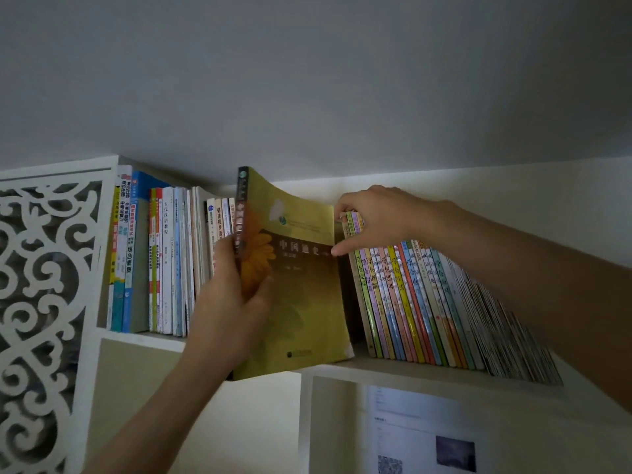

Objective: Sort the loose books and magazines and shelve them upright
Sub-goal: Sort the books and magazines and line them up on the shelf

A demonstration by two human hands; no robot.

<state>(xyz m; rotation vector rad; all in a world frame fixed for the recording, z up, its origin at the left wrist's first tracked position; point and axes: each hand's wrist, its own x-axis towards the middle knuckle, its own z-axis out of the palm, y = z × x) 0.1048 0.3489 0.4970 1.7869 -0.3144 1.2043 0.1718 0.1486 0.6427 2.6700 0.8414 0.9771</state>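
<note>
A large yellow-brown book with a flower on its cover stands upright on the white shelf, in the gap between two rows. My left hand grips its spine from the front. My right hand reaches over the top of a row of thin colourful books that lean to the left. Its fingers rest on the tops of the leftmost ones, right beside the big book's edge. Another row of upright books stands to the left of the big book.
A white carved lattice panel closes the shelf's left end. Below the shelf are a pale compartment wall and a printed sheet stuck to the back. The ceiling is close above the books.
</note>
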